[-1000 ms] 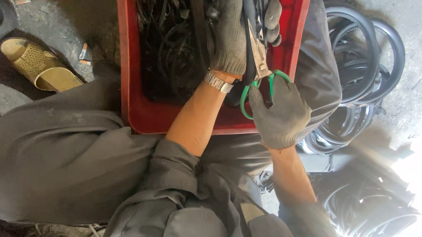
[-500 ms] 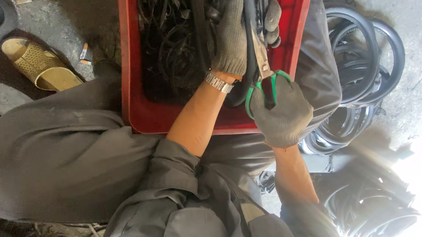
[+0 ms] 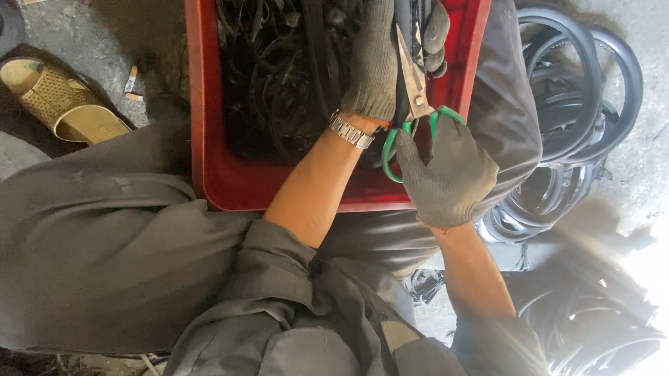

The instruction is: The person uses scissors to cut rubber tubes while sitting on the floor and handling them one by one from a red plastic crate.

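1. Black rubber strip [image 3: 403, 9]: it runs upright over the right part of the red plastic crate [image 3: 206, 103], gripped between the fingers of the left hand [image 3: 381, 52], which wears a grey knit glove and is clenched around it.
2. Green-handled metal scissors [image 3: 415, 92]: their blades lie alongside the strip, pointing up and away from the person; whether the blades bite into the rubber cannot be told.
3. The right hand [image 3: 448, 174], also in a grey knit glove, grasps the scissors with its fingers through the green loops, just below the left hand.
4. A silver metal wristwatch [image 3: 351, 131] sits on the left wrist, just below the glove's cuff.
5. The crate rests on the person's lap, across grey trousers [image 3: 86, 247], and is filled with a tangle of black rubber strips and rings [image 3: 275, 69].
6. The ground [image 3: 98, 40] is rough grey concrete, with harsh sunlight at the lower right.
7. To the right of the crate lies a pile of black rubber hoops [image 3: 581, 91], partly hidden by the person's knee.
8. At the upper left, a tan perforated sandal [image 3: 59, 103] lies on the ground, well apart from the hands.
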